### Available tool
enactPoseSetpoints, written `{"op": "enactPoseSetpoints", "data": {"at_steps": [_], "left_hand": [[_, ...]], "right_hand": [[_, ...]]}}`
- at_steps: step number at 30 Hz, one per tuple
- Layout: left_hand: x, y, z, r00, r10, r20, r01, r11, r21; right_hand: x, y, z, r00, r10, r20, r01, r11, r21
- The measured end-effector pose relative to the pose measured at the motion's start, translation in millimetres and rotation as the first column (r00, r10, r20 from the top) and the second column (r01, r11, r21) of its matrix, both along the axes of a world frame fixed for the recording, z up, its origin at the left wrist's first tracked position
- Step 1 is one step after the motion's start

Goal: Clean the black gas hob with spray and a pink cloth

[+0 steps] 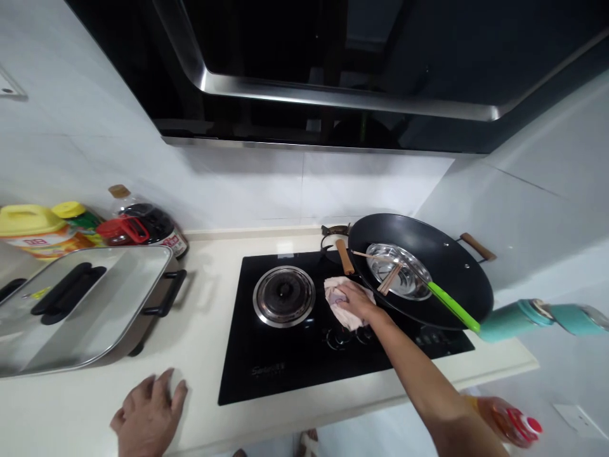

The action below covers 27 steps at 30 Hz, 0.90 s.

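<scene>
My right hand (354, 299) presses a pale pink cloth (345, 317) onto the black glass stove (266, 346), between the left burner and the wok. The left burner (284, 296) has a steel ring and is uncovered. Just right of the cloth sits a big black wok (457, 273) with wooden handles. Inside it lie a shiny steel bowl (413, 285), wooden chopsticks (389, 279) and a utensil with a bright green handle (454, 306). My left hand (150, 406) rests on the cream counter (200, 368), fingers spread, holding nothing.
On the left stands a rectangular electric pan with a glass lid (118, 285). Behind it are a dark sauce bottle (155, 222) and a yellow-capped jug (31, 222). The range hood (323, 95) overhangs the stove. Teal containers (516, 319) and a red-capped bottle (509, 422) are at right.
</scene>
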<state>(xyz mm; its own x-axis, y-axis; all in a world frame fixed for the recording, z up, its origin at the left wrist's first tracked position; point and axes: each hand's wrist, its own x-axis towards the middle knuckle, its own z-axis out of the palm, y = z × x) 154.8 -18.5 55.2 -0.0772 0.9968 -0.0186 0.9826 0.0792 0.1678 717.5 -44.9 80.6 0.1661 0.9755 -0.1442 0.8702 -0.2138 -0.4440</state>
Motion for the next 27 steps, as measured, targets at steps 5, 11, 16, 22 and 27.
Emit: {"op": "enactPoseSetpoints", "data": {"at_steps": [5, 11, 16, 22, 27], "left_hand": [[1, -1, 1.8, 1.0, -0.016, 0.005, 0.016, 1.0, -0.007], [0, -1, 1.2, 1.0, -0.01, 0.013, 0.01, 1.0, -0.009], [-1, -1, -0.4, 1.0, -0.017, 0.008, 0.017, 1.0, -0.01], [-1, -3, -3.1, 1.0, -0.023, -0.015, 0.023, 1.0, 0.02], [0, -4, -1.7, 0.999, -0.018, -0.027, 0.018, 1.0, 0.012]], "right_hand": [[-1, -60, 10.3, 0.989, 0.145, 0.026, -0.143, 0.986, -0.087], [0, -74, 18.4, 0.974, 0.228, -0.004, -0.225, 0.957, -0.181], [0, -57, 6.0, 0.977, 0.207, 0.058, -0.193, 0.963, -0.189], [-11, -1, 8.5, 0.979, 0.089, 0.185, -0.055, 0.982, -0.182], [-35, 58, 14.8, 0.966, -0.08, 0.245, 0.115, 0.985, -0.131]]}}
